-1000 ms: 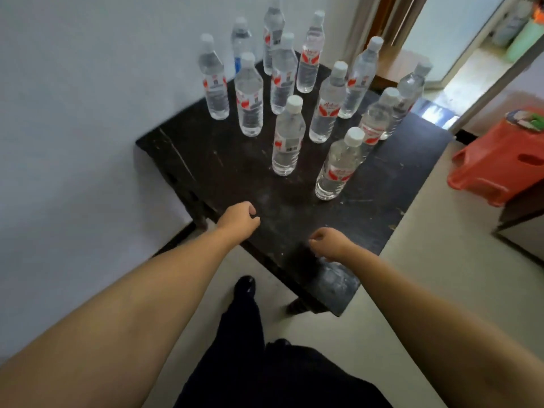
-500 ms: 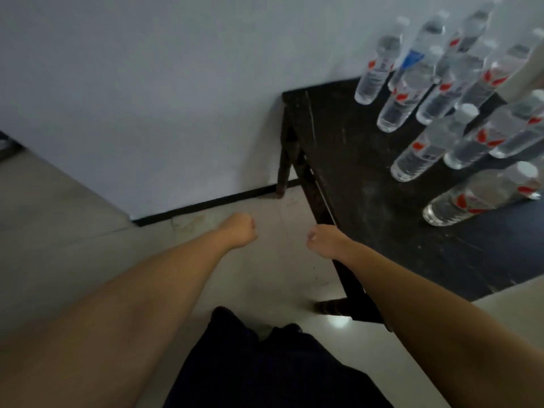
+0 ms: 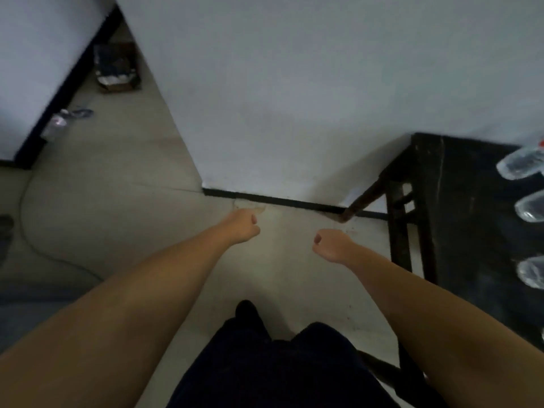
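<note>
My left hand (image 3: 244,226) and my right hand (image 3: 331,244) are held out in front of me over the pale floor, both curled into fists with nothing in them. A black wooden table (image 3: 471,219) stands at the right edge of the head view. The bottoms of three clear water bottles (image 3: 519,164) show on it at the far right. Both hands are to the left of the table and touch nothing.
A white wall corner (image 3: 265,113) with a black skirting faces me. A small open box (image 3: 116,69) and a crushed plastic bottle (image 3: 63,119) lie on the floor at the back left. A thin cable (image 3: 38,248) curves across the floor at the left.
My view has swung left, away from the table. The bottles have slid to the right edge of view. Both hands stay in fists and now hang over the floor, not the table.
</note>
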Demonstrator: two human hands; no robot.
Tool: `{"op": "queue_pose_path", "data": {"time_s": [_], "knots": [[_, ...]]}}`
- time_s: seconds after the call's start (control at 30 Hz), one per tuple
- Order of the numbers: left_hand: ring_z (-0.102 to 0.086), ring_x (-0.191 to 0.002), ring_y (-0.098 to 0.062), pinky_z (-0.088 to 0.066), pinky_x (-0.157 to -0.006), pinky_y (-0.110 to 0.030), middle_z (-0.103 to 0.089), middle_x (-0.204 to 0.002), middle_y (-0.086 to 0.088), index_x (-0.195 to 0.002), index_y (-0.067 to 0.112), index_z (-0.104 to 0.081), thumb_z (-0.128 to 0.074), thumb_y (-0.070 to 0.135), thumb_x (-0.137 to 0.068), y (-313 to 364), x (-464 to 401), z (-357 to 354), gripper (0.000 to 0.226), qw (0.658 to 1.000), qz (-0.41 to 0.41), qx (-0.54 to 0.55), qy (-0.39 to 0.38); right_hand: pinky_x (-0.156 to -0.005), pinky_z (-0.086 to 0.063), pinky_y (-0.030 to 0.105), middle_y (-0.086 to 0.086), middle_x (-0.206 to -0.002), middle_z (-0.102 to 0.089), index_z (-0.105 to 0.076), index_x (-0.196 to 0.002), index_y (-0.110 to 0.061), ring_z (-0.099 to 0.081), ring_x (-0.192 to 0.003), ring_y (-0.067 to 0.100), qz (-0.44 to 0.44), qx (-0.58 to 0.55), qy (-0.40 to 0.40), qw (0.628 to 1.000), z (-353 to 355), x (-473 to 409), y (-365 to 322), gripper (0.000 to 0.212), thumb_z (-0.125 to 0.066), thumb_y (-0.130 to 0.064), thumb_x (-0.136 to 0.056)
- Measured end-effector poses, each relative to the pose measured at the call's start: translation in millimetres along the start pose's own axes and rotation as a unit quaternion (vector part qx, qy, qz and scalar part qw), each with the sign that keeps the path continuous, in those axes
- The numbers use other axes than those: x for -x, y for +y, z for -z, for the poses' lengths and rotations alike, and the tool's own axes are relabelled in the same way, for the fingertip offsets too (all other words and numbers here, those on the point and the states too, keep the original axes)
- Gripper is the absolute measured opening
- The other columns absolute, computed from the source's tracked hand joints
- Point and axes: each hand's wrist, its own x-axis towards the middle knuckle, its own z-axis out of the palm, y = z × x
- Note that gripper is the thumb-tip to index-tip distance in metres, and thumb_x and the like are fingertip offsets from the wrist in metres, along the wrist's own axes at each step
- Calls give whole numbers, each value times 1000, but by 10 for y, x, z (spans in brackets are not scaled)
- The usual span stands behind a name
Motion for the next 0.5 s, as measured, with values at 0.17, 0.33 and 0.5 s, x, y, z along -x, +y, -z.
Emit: {"op": "queue_pose_path", "data": {"time_s": [0.17, 0.33, 0.5], "knots": [[-57, -106, -27, -45, -88, -31, -60, -109, -12, -106, 8, -64, -58, 17, -87, -681, 172, 123, 21, 988, 111, 88, 60, -98, -45, 37, 17, -128, -59, -57, -124, -1, -56, -116, 31, 90, 118, -41, 988, 41, -381, -747, 37, -44, -23, -99], [-53, -76, -19, -36, -59, -24, -54, -72, -8, -72, 12, -60, -55, 9, -83, -1207, 530, 68, 13, 959, 210, 169, 86, -94, -44, 32, 18, -127, -59, -57, -124, 3, -55, -116, 31, 167, 185, -93, 964, -13, -688, -1305, 38, -43, -22, -98], [-58, -86, -24, -42, -68, -26, -62, -90, -14, -89, 8, -64, -54, 15, -88, -1435, 912, -94, 12, 900, 329, 253, 135, -97, -43, 31, 17, -129, -57, -57, -125, 1, -54, -119, 30, 259, 292, -143, 910, -117, -902, -1833, 38, -45, -22, -97]]}}
